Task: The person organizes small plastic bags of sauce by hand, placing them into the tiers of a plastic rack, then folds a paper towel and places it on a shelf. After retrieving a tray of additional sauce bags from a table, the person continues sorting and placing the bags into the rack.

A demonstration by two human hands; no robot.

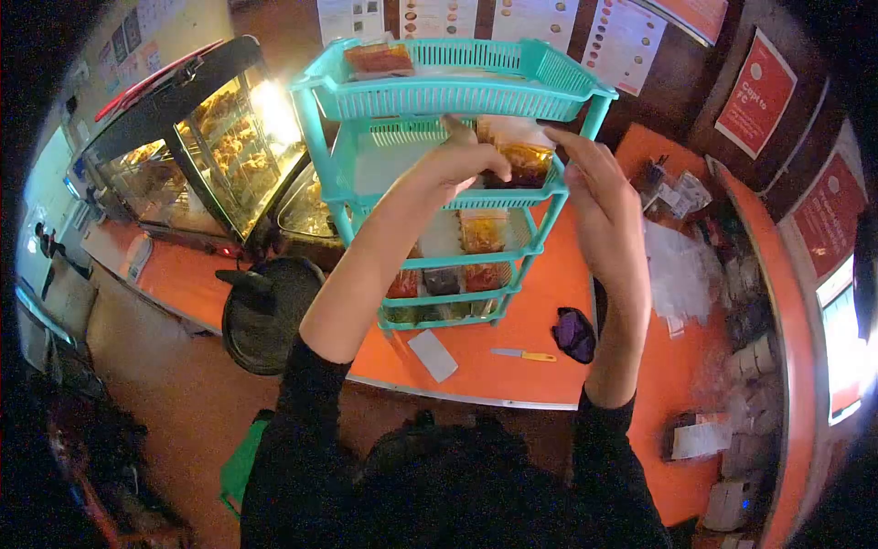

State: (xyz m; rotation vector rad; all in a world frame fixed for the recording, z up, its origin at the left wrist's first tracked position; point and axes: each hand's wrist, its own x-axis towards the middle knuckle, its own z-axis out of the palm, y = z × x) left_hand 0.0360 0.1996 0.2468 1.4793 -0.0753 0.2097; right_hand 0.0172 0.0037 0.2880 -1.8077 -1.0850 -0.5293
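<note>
A turquoise plastic rack (457, 101) with several tiers stands in front of me. On its second tier lies a stack of clear sachets of amber-brown sauce (528, 165). My left hand (462, 163) reaches in at the left of the stack, thumb stretched toward its edge and fingers apart. At the stack's other side is my right hand (599, 178), its fingers extended with the tips close to the upper corner of the sachets. More sachets sit lower, one of orange sauce (483, 231) on the third tier. Another reddish sachet (379, 60) rests in the top basket.
The rack stands on an orange counter (485, 380) with a yellow-handled knife (523, 355), a white slip (432, 356) and a dark purple bundle (573, 335). A lit food warmer (233, 146) and a round black pan (267, 316) are at left; plastic bags (677, 274) lie right.
</note>
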